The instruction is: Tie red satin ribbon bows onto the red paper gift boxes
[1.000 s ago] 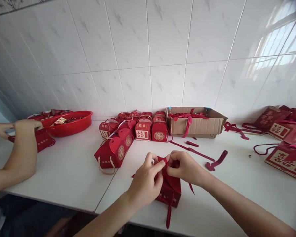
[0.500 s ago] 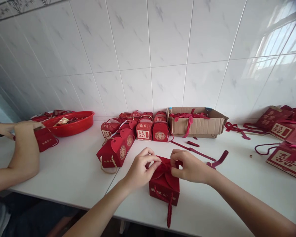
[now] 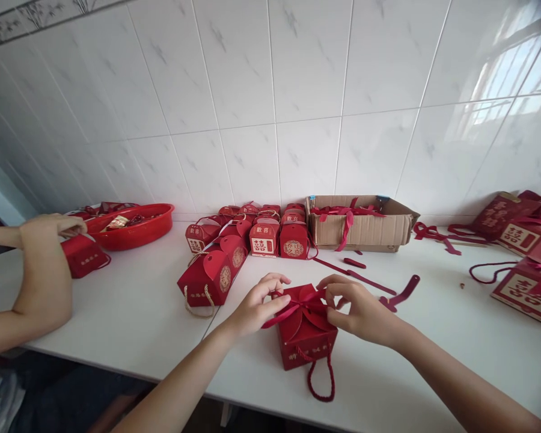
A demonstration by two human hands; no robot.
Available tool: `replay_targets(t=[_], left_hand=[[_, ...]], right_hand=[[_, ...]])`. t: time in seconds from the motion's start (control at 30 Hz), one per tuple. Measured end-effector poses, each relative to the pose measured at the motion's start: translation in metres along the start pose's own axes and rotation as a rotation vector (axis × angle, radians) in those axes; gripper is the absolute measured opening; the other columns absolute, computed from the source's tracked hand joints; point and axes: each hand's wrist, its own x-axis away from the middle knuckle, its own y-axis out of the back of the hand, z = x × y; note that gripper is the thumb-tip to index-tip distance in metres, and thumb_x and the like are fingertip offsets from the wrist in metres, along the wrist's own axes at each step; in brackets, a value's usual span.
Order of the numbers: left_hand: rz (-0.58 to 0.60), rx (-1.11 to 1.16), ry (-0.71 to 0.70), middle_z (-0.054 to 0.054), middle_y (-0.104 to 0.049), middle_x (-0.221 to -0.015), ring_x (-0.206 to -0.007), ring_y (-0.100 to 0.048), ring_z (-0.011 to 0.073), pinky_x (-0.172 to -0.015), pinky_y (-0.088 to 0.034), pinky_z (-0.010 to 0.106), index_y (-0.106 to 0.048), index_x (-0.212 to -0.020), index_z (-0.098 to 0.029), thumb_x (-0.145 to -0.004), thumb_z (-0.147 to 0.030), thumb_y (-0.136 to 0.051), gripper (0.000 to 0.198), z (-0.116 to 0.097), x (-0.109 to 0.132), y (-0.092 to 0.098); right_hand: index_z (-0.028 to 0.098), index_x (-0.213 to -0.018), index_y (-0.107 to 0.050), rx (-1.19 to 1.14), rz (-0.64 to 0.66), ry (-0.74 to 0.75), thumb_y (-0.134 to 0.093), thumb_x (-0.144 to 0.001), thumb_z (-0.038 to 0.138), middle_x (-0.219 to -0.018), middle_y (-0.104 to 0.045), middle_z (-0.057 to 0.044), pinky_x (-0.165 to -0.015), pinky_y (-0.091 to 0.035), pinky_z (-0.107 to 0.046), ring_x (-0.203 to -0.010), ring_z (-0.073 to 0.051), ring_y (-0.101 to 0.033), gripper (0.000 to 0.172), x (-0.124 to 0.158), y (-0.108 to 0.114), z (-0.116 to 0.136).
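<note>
A small red box (image 3: 304, 343) with petal-like top flaps stands near the table's front edge, its dark red cord handle hanging down the front. A red ribbon (image 3: 301, 304) crosses over its top, knotted at the middle. My left hand (image 3: 262, 304) pinches the ribbon's left part between thumb and fingers, and a tail hangs below it. My right hand (image 3: 349, 304) is closed on the ribbon's right part, above the box's right corner.
Red gift boxes (image 3: 207, 275) stand in rows behind on the left. A cardboard box (image 3: 360, 231) of ribbons is against the wall, with loose strips before it. More boxes (image 3: 525, 288) are at right. At left, a person's arms (image 3: 47, 270) reach over a red box beside a red basin (image 3: 139, 231).
My hands have moved apart, pulling the ribbon outward, and the knot now shows. The box has shifted slightly right, and its cord handle now hangs in a wider loop.
</note>
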Motion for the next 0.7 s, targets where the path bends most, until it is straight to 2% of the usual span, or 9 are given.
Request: replay_targets(t=[0.17, 0.37, 0.53, 0.63, 0.7], left_hand=[[-0.097, -0.08, -0.008, 0.007, -0.055, -0.106, -0.098, -0.053, 0.0204, -0.094, -0.037, 0.035, -0.045, -0.062, -0.018, -0.081, -0.043, -0.055, 0.032, 0.009, -0.005, -0.005], [-0.158, -0.193, -0.047, 0.006, -0.055, -0.105, -0.103, -0.052, 0.0213, -0.098, -0.036, 0.036, -0.048, -0.062, -0.019, -0.077, -0.051, -0.06, 0.038, 0.018, -0.006, -0.002], [-0.219, -0.302, -0.092, 0.007, -0.054, -0.105, -0.107, -0.049, 0.0243, -0.099, -0.035, 0.041, -0.049, -0.058, -0.019, -0.076, -0.051, -0.061, 0.039, 0.023, -0.009, 0.002], [-0.266, -0.304, -0.086, 0.007, -0.055, -0.103, -0.108, -0.048, 0.0249, -0.1, -0.034, 0.041, -0.048, -0.058, -0.019, -0.076, -0.048, -0.063, 0.038, 0.024, -0.01, -0.001], [-0.293, -0.247, -0.067, 0.006, -0.055, -0.1, -0.106, -0.049, 0.0235, -0.098, -0.035, 0.039, -0.048, -0.063, -0.019, -0.077, -0.046, -0.062, 0.033, 0.026, -0.008, -0.005]], right_hand=[[0.019, -0.062, -0.047, -0.045, 0.009, 0.009, -0.053, -0.069, 0.012, -0.11, -0.054, -0.005, -0.074, -0.045, -0.032, -0.084, -0.017, -0.056, 0.012, 0.001, -0.003, 0.001], [0.019, -0.059, -0.047, -0.034, 0.006, 0.012, -0.053, -0.067, 0.01, -0.115, -0.054, -0.006, -0.078, -0.046, -0.035, -0.096, -0.022, -0.057, 0.014, 0.003, -0.003, 0.001], [0.018, -0.059, -0.05, 0.022, 0.002, 0.014, -0.055, -0.067, 0.009, -0.12, -0.052, -0.007, -0.085, -0.046, -0.038, -0.102, -0.025, -0.057, 0.014, 0.004, -0.003, 0.001], [0.019, -0.061, -0.05, 0.034, 0.002, 0.01, -0.057, -0.072, 0.013, -0.124, -0.05, -0.006, -0.089, -0.046, -0.039, -0.107, -0.025, -0.055, 0.014, 0.006, -0.001, -0.004], [0.021, -0.073, -0.054, 0.001, 0.0, 0.028, -0.058, -0.078, 0.021, -0.129, -0.047, -0.007, -0.093, -0.044, -0.04, -0.118, -0.026, -0.049, 0.007, 0.008, 0.001, -0.009]])
